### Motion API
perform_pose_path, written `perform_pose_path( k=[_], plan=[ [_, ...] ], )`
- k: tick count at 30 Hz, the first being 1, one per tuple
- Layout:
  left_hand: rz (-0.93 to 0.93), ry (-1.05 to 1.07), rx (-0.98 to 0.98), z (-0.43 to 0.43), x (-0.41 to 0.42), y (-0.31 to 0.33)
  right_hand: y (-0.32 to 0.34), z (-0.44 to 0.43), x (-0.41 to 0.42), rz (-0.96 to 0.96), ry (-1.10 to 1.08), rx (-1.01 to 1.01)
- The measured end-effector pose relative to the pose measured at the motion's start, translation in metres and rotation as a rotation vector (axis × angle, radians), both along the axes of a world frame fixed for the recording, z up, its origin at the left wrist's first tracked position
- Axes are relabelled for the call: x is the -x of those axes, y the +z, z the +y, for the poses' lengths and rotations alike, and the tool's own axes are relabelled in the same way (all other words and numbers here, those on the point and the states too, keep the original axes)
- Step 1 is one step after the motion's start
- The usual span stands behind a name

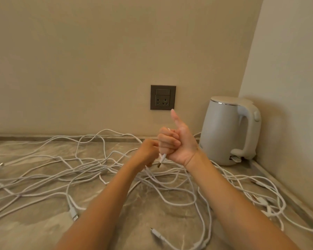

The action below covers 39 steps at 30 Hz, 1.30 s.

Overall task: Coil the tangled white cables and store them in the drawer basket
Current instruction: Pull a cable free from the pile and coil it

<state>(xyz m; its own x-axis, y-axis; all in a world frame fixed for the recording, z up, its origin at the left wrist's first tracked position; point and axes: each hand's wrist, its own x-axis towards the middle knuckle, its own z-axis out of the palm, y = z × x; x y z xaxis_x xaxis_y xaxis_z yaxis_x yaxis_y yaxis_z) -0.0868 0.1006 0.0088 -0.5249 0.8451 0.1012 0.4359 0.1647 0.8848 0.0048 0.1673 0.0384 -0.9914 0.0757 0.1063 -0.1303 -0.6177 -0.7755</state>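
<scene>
Cables (90, 170): white, several, tangled in loose loops over the counter (34, 230), from the left edge to the right corner; loose plug ends lie at the front and the right

Right hand (177, 145): raised above the tangle, palm side to the camera, four fingers curled round one cable (163, 156), thumb straight up

Tip (159, 165): metal USB end of that cable, hangs just below the right fist, pointing down

Left hand (148, 152): just beside the right fist, back to the camera, fingers curled and gripping a strand (149, 173) that drops into the tangle; the fingertips are hidden

Kettle (228, 130): white, upright in the right corner, handle to the right

Socket (163, 97): dark, on the wall behind the hands
</scene>
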Motion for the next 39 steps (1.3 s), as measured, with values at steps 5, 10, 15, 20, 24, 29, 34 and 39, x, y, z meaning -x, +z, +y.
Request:
perform_pose_path(
  k=[5, 10, 15, 20, 24, 29, 34, 39],
  plan=[
    [-0.044, -0.263, 0.177, 0.005, -0.013, 0.0, 0.002, 0.029, -0.009, 0.068, -0.248, 0.145],
    [-0.141, -0.412, 0.33, 0.004, -0.02, 0.015, 0.008, 0.042, -0.016, 0.137, -0.423, 0.172],
    [-0.106, -0.4, 0.342, -0.002, -0.016, 0.035, 0.007, 0.045, -0.013, 0.078, -0.572, -0.017],
    [-0.114, -0.232, 0.132, -0.007, -0.009, 0.048, 0.008, 0.046, -0.009, -0.112, -0.725, -0.38],
    [-0.084, -0.066, -0.088, -0.01, -0.004, 0.058, 0.009, 0.044, -0.002, -0.276, -0.764, -0.659],
    [0.037, 0.03, -0.32, -0.01, -0.001, 0.062, 0.016, 0.035, -0.006, -0.408, -0.585, -0.903],
    [0.212, 0.078, -0.43, -0.002, -0.007, 0.056, 0.015, 0.034, -0.01, -0.348, -0.257, -0.73],
    [0.174, 0.17, -0.473, 0.007, 0.0, 0.045, 0.021, 0.031, -0.012, -0.192, -0.024, -0.331]
  ],
)
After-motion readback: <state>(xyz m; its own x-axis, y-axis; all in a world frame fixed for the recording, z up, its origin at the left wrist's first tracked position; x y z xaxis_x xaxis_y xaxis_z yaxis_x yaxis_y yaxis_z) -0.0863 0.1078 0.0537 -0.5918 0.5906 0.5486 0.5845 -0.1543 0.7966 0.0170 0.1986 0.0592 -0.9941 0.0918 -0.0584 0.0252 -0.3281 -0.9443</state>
